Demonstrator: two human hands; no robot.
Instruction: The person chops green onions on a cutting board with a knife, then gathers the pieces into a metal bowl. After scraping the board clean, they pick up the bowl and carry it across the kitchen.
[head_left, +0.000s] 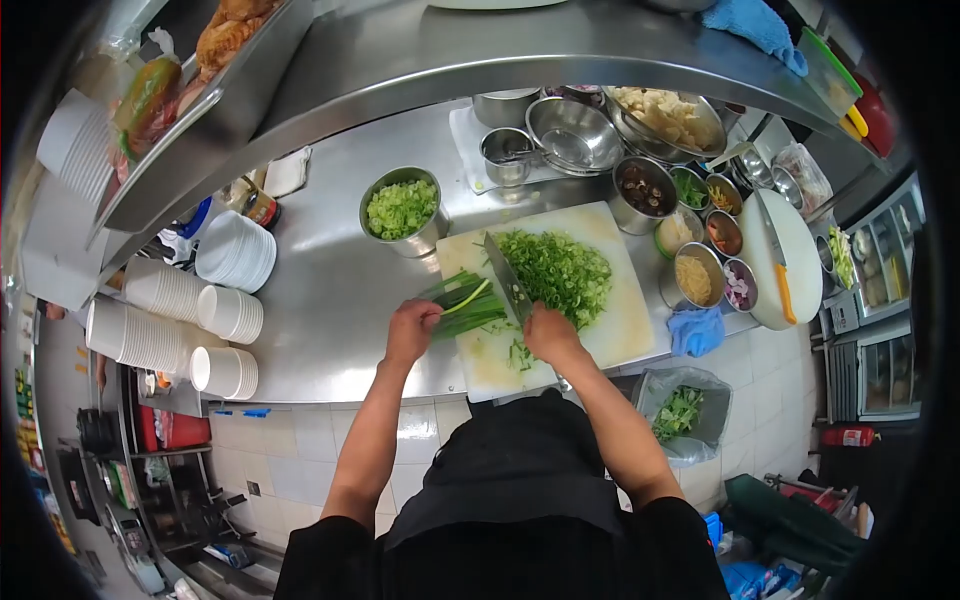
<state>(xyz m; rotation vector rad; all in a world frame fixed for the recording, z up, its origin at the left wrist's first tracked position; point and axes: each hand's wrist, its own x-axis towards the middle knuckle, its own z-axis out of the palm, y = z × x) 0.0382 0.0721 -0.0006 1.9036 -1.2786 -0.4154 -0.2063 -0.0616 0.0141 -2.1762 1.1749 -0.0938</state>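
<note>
A white cutting board [625,290] lies on the steel counter with a heap of chopped green onions [565,270] on its right half. My right hand [552,333] is closed round the handle of a broad kitchen knife [507,275]. Its blade points away from me, between the heap and a bundle of uncut green onions [468,318] at the board's left edge. At the near left of that bundle, my left hand [412,328] pinches a pale yellow-green onion leaf [467,298] that lies across it. Behind the board stands a steel pot of chopped pale greens [402,208].
White foam cups and bowls [235,250] are stacked at the left. Steel bowls [575,135] and ingredient containers [697,278] crowd the back right. A second knife [775,260] rests on a round white board. A steel shelf [420,75] overhangs the counter; a lined bin [690,400] stands below, right.
</note>
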